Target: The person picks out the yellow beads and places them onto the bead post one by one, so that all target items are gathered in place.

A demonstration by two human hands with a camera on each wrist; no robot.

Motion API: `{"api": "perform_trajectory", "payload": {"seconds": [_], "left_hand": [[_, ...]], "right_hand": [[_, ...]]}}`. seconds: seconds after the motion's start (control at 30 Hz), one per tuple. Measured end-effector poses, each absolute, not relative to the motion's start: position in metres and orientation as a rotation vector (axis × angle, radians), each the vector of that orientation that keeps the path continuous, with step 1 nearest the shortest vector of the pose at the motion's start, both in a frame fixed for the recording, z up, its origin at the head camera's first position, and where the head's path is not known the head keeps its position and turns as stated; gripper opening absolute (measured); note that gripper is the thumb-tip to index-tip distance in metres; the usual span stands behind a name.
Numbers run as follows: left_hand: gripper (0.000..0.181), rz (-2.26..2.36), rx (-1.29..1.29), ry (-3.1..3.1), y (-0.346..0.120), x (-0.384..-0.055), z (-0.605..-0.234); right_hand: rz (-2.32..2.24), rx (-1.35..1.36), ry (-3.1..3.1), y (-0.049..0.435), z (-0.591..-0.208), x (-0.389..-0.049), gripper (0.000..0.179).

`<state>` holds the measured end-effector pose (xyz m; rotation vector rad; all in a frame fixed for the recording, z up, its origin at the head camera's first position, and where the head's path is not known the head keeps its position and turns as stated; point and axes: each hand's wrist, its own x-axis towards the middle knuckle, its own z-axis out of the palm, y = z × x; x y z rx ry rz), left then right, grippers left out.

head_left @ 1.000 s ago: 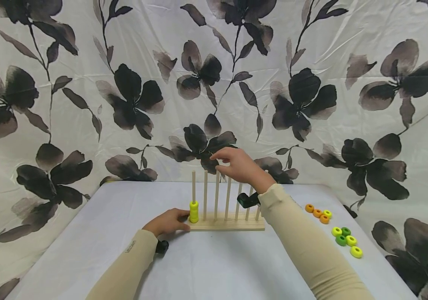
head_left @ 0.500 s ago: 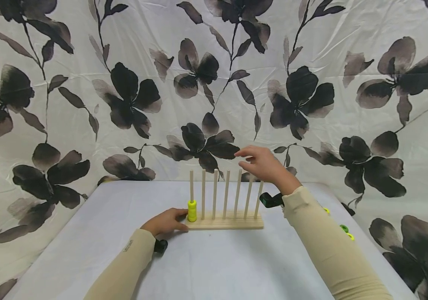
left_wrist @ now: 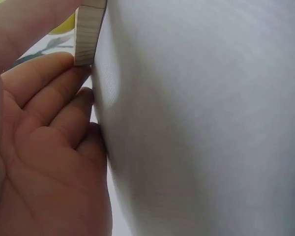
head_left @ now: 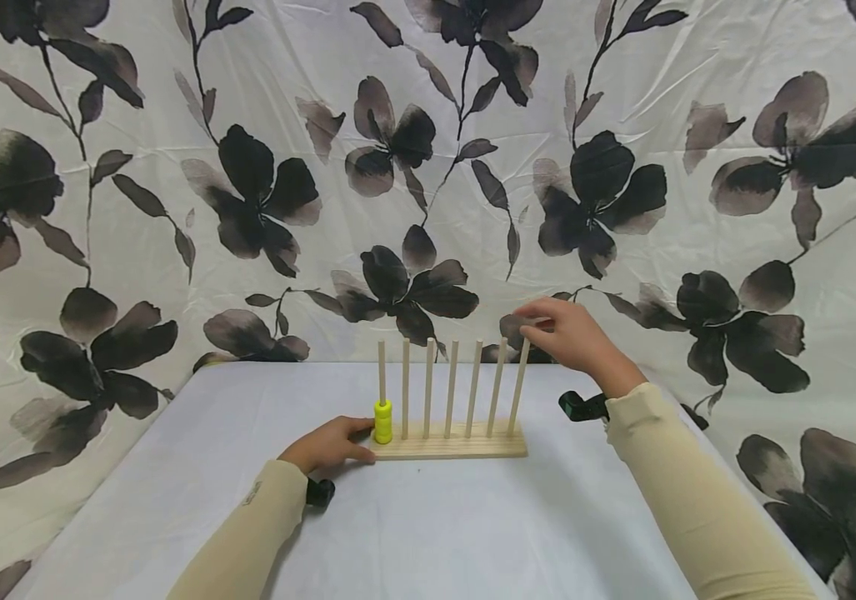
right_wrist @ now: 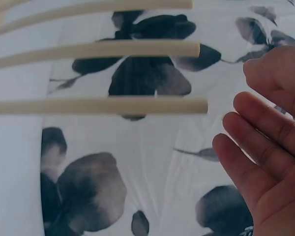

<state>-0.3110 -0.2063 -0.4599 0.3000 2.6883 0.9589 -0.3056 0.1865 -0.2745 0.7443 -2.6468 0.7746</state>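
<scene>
A wooden peg rack (head_left: 465, 448) stands on the table with upright pegs in a row. Yellow rings (head_left: 382, 422) are stacked on its leftmost peg; the other pegs are bare. My left hand (head_left: 332, 442) grips the left end of the base between thumb and fingers. In the left wrist view, its fingertips (left_wrist: 69, 61) meet the wooden end. My right hand (head_left: 570, 333) is up beside the top of the rightmost peg (head_left: 520, 387), holding nothing. The right wrist view shows its fingers loosely spread just off the tip of that peg (right_wrist: 177, 106).
A white cloth covers the table (head_left: 428, 525). Behind it hangs a floral curtain (head_left: 495, 233). My right sleeve (head_left: 698, 492) lies across the table's right side and hides the loose rings there.
My right hand has moved right along the peg tops, from the middle pegs to the rightmost one. Its sleeve now covers the loose rings. My left hand has stayed on the base.
</scene>
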Motion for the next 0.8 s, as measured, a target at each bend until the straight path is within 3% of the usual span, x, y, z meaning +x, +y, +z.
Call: {"api": "perform_trajectory", "payload": {"seconds": [0.8], "left_hand": [[0.082,1.001,0.275,2.652,-0.211,-0.312,-0.464]], "right_hand": [[0.732,0.491,-2.788,0.260,-0.307,-0.289,0.032]]}}
